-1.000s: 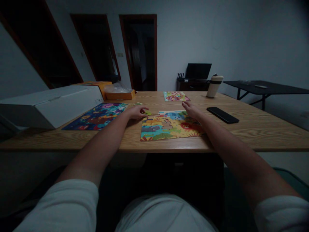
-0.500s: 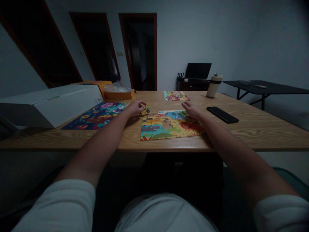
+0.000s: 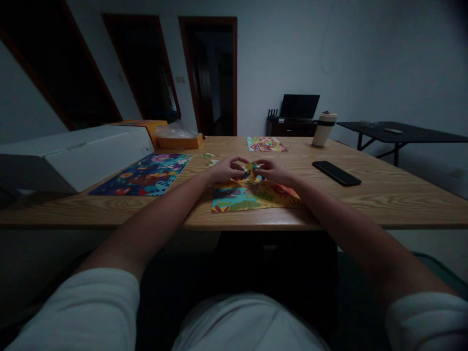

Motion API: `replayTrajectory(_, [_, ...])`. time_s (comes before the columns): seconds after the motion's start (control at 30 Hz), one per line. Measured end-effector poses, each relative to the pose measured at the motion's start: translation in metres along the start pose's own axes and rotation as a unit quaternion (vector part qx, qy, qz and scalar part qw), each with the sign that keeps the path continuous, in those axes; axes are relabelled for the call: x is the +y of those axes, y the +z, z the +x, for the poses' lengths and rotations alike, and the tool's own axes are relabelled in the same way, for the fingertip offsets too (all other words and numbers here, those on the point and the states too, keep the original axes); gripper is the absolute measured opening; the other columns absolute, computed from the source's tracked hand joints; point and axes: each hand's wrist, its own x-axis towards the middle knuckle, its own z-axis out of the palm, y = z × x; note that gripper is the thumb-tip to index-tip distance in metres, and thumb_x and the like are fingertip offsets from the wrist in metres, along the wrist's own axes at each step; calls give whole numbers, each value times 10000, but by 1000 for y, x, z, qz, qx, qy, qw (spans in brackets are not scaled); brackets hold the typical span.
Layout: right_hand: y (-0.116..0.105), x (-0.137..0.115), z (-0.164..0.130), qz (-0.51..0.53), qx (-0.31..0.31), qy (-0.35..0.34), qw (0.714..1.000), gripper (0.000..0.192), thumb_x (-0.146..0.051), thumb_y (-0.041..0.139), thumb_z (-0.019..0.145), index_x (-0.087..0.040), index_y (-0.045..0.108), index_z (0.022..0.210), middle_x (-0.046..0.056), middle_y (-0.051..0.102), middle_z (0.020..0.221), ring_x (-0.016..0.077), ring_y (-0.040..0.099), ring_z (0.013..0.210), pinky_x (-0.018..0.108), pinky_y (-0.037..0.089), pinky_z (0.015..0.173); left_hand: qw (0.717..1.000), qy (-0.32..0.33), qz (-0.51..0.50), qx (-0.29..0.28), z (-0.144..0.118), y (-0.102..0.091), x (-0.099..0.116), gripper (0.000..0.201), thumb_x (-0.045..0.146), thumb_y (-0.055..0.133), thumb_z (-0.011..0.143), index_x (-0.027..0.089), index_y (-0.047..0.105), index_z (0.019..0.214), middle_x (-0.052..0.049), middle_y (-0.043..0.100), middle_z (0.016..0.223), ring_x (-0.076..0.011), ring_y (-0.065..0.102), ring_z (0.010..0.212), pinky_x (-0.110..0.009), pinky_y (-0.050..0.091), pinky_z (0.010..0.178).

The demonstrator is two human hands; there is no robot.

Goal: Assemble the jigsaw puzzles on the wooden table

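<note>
Between both hands, a yellow jigsaw puzzle piece (image 3: 250, 171) is lifted just above a partly assembled animal puzzle (image 3: 241, 199). My left hand (image 3: 229, 169) pinches the piece from its left side, and my right hand (image 3: 271, 171) grips it from the right. The hands and forearms hide the far part of the animal puzzle, which lies near the table's front edge. A few loose greenish puzzle pieces (image 3: 211, 162) rest on the wood just beyond my left hand.
A dark blue puzzle (image 3: 146, 175) lies at left beside a white box (image 3: 98, 156). Behind are an orange box tray (image 3: 181, 142) with clear plastic and another puzzle (image 3: 266, 144). On the right are a black phone (image 3: 336, 173) and a lidded cup (image 3: 324, 129).
My left hand has carried the puzzle piece rightward over the animal puzzle. My right hand has moved left and now holds the piece too. Loose pieces behind the left hand have come into view.
</note>
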Motion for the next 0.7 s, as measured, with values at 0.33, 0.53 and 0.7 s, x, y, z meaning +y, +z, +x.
replayTrajectory(0.33, [-24, -2, -2, -100, 122, -10, 987, 239, -348, 553, 861, -153, 690, 837, 59, 689, 766, 147, 563, 645, 263, 435, 596, 940, 108, 303, -117, 0, 21, 11, 413, 160, 490, 888, 244, 660, 1255, -51, 656, 1200, -168, 607, 1002, -269, 442, 884])
replayTrajectory(0.53, [-51, 26, -4, -203, 173, 30, 963, 238, -303, 529, 855, -133, 685, 798, 62, 689, 738, 152, 564, 641, 253, 403, 578, 889, 149, 429, -60, -11, 32, 20, 421, 467, 506, 943, 198, 678, 1217, -117, 615, 1197, -216, 594, 1044, -303, 422, 924])
replayTrajectory(0.7, [-48, 31, -4, -231, 141, 36, 962, 233, -285, 530, 860, -125, 699, 848, 63, 690, 744, 152, 561, 626, 255, 395, 568, 885, 189, 400, -148, -11, 33, 22, 298, 393, 586, 903, 216, 733, 1092, -72, 684, 1147, -186, 623, 1019, -274, 427, 920])
